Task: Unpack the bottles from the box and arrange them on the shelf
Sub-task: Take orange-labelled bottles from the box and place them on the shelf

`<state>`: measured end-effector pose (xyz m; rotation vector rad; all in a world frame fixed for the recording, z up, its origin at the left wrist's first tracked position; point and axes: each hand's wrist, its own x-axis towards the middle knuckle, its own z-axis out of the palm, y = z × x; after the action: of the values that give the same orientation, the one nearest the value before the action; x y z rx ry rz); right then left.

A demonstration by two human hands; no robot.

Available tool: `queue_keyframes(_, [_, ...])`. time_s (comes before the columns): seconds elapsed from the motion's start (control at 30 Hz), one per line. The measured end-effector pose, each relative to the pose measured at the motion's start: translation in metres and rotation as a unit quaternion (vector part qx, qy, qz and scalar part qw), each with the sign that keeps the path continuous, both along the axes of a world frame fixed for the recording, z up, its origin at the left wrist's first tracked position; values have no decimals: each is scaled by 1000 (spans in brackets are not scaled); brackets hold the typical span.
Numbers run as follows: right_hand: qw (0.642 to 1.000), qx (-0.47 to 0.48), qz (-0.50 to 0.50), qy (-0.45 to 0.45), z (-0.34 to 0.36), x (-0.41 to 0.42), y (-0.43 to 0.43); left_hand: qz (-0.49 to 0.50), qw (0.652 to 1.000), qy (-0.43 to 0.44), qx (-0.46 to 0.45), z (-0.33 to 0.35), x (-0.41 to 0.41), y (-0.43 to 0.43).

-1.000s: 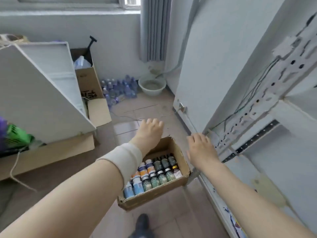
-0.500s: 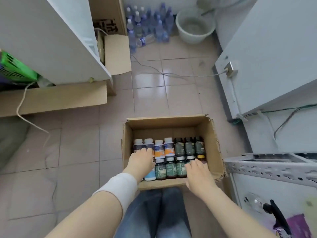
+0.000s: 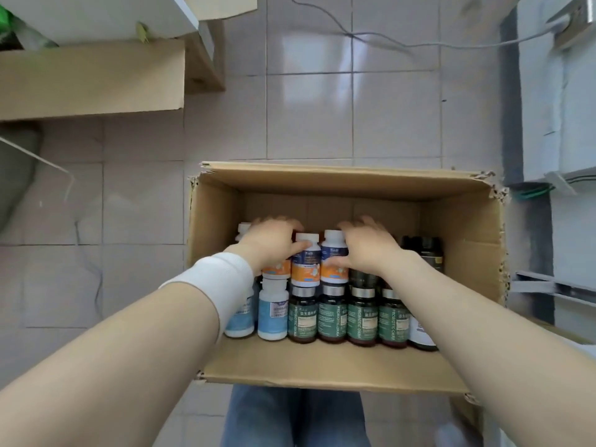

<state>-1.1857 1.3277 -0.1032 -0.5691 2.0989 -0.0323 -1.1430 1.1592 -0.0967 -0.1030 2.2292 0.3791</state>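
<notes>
In box, left hand, right hand gripping bottles

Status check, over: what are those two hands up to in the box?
Left hand and right hand down in the box, fingers curled over back-row bottles. Nothing lifted yet. Nothing in the way.

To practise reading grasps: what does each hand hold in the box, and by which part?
Orange-labelled bottles standing in the cardboard box: the left hand curls over the caps, thumb on a label; the right hand grips likewise.
</notes>
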Motion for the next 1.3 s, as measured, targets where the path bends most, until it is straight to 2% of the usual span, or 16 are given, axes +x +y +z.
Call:
queue_keyframes(0.17, [997, -27, -64, -36, -4, -1, 3, 73, 997, 0, 33, -5, -4, -1])
queue_keyframes(0.27, [990, -72, -113, -33, -5, 2, 8, 74, 996, 1, 40, -2, -6, -3])
queue_keyframes(0.4, [971, -169, -169, 12, 8, 8, 19, 94, 990, 63, 85, 8, -2, -8])
queue_keyframes(0.53, [934, -267, -236, 33, 36, 24, 31, 135, 972, 127, 142, 40, 8, -5])
queue_keyframes(0.6, [893, -311, -326, -1, 58, 38, 41, 215, 951, 121, 188, 64, 14, -2])
queue_keyframes(0.7, [809, -347, -467, -79, 101, 61, 52, 317, 908, 97, 258, 103, 23, 2])
queue_keyframes(0.8, [739, -337, -572, -115, 137, 83, 59, 362, 873, 88, 315, 147, 25, 8])
queue_keyframes(0.9, [667, -338, -655, -110, 173, 105, 60, 391, 840, 91, 365, 187, 27, 15])
queue_keyframes(1.0, [567, -389, -713, -135, 221, 128, 54, 391, 816, 78, 419, 229, 35, 21])
queue_keyframes(1.1, [489, -440, -740, -141, 269, 163, 48, 350, 822, 60, 446, 266, 49, 24])
queue_keyframes(1.2, [435, -487, -747, -126, 307, 207, 37, 310, 821, 36, 478, 306, 64, 28])
queue_keyframes(1.3, [408, -516, -747, -95, 340, 244, 32, 268, 805, 11, 530, 351, 79, 42])
